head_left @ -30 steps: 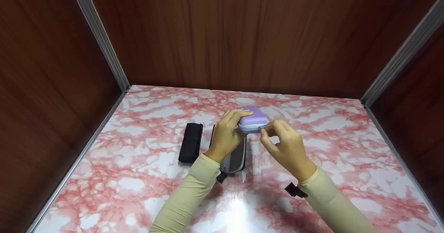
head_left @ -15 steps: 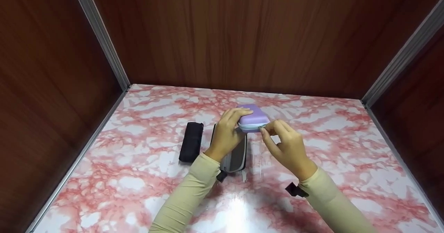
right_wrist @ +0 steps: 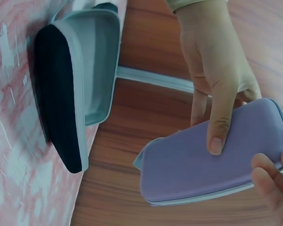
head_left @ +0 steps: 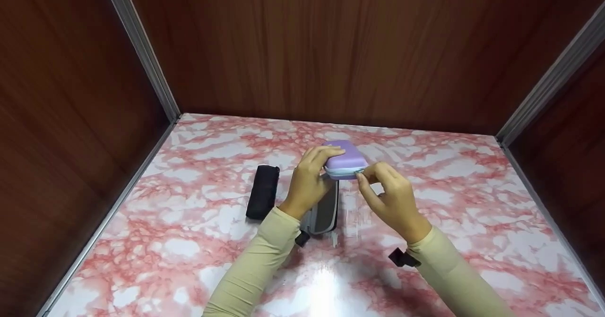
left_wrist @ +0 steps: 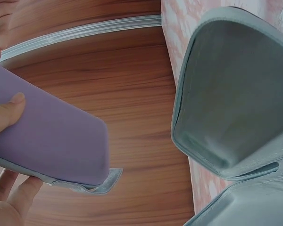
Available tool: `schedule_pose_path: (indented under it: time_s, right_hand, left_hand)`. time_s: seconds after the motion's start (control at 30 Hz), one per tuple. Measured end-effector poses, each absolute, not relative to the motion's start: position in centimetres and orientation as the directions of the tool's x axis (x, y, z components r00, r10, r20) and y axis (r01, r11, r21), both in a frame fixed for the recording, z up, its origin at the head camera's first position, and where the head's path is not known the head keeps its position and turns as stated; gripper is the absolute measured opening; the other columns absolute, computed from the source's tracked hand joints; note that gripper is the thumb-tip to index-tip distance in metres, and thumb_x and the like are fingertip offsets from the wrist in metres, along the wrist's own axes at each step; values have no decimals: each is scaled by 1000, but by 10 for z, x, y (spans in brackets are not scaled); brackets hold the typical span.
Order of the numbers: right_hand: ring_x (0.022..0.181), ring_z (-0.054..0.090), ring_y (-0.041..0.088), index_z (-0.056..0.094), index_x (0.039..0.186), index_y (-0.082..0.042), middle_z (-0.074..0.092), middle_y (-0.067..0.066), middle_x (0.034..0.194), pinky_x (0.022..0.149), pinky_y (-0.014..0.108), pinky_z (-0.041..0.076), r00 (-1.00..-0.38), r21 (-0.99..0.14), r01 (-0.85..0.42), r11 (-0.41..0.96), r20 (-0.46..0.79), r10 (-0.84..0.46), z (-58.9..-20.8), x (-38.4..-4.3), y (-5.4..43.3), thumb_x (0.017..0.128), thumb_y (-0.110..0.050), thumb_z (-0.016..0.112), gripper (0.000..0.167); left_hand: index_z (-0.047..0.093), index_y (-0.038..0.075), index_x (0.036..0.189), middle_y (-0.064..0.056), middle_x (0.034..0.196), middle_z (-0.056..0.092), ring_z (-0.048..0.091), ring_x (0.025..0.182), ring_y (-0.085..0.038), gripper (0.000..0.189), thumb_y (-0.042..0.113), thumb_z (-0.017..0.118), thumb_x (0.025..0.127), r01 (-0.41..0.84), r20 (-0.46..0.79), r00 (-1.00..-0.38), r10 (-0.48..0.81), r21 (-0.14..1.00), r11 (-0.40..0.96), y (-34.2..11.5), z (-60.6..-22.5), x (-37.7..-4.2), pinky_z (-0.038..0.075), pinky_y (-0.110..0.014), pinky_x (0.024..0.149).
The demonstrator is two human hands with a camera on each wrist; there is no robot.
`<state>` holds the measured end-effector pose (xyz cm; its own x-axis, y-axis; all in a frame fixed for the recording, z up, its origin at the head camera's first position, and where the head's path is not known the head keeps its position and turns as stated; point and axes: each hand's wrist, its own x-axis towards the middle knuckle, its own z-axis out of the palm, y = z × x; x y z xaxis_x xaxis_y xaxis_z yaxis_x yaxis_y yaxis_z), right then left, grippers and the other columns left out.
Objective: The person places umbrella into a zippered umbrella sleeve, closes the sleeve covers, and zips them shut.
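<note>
A purple zip case [head_left: 349, 155] is held up over the table, its pale blue zipper edge facing me in the head view. My left hand [head_left: 308, 177] grips it from the left; in the right wrist view the left thumb [right_wrist: 219, 132] presses its flat purple face. The right hand [head_left: 390, 192] pinches at the zipper's right front corner with thumb and forefinger, the pull itself mostly hidden by the fingertips. A fabric loop [left_wrist: 108, 181] sticks out at the case's far end. Beneath the left hand lies a second case [head_left: 326, 213], spread open, black outside with a grey lining.
A closed black pouch [head_left: 263, 192] lies left of the spread case. The red-and-white marbled tabletop [head_left: 189, 166] is walled by dark wood panels [head_left: 302, 47] at the back and both sides, with metal strips [head_left: 142, 47] at the corners.
The purple case has tipped slightly, its far end a little higher. Both hands keep their hold, nearly still, and the head view has shifted slightly.
</note>
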<state>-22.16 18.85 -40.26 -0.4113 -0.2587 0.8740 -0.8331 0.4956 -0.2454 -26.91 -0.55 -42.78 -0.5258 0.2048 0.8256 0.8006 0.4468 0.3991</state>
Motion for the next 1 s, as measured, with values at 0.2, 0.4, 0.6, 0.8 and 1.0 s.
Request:
schedule_pose_path:
  time_s: [0.2, 0.4, 0.6, 0.8, 1.0]
  right_hand:
    - [73, 59, 13, 61, 84, -5, 59, 2, 78, 75, 16, 50, -419, -276, -845, 459, 874, -246, -404, -224, 189, 87, -2, 68, 9]
    - [73, 58, 13, 60, 83, -5, 58, 2, 77, 75, 17, 49, -427, -309, -853, 420, 876, -223, -404, -225, 190, 86, 2, 66, 10]
    - [74, 59, 14, 59, 84, -3, 59, 3, 80, 76, 17, 50, -420, -300, -856, 420, 878, -229, -405, -226, 189, 90, -2, 65, 9]
    - [79, 61, 16, 59, 88, -1, 59, 5, 84, 80, 18, 52, -424, -300, -856, 421, 874, -237, -408, -228, 189, 101, -17, 60, 21]
    - [78, 61, 16, 59, 87, -2, 59, 4, 83, 78, 17, 51, -411, -279, -859, 429, 875, -255, -407, -229, 188, 96, -7, 62, 11]
  left_hand:
    - [68, 16, 119, -4, 122, 65, 58, 117, -20, 49, 0, 83, 75, 799, 825, -529, 196, 408, 442, -6, -427, -268, 47, -32, 100]
    - [68, 16, 119, -5, 121, 65, 58, 118, -20, 50, 1, 84, 74, 805, 828, -527, 191, 415, 423, -6, -426, -268, 45, -32, 102]
    - [68, 15, 118, -4, 122, 65, 57, 118, -19, 50, -1, 83, 73, 804, 827, -530, 186, 420, 421, -7, -425, -268, 43, -31, 104]
    - [68, 15, 118, -5, 122, 65, 58, 117, -20, 53, -2, 84, 71, 805, 832, -525, 182, 416, 423, -7, -427, -269, 44, -32, 103]
    - [68, 16, 117, -4, 122, 66, 58, 116, -20, 54, -3, 85, 70, 804, 834, -524, 172, 418, 423, -9, -429, -271, 44, -32, 103]
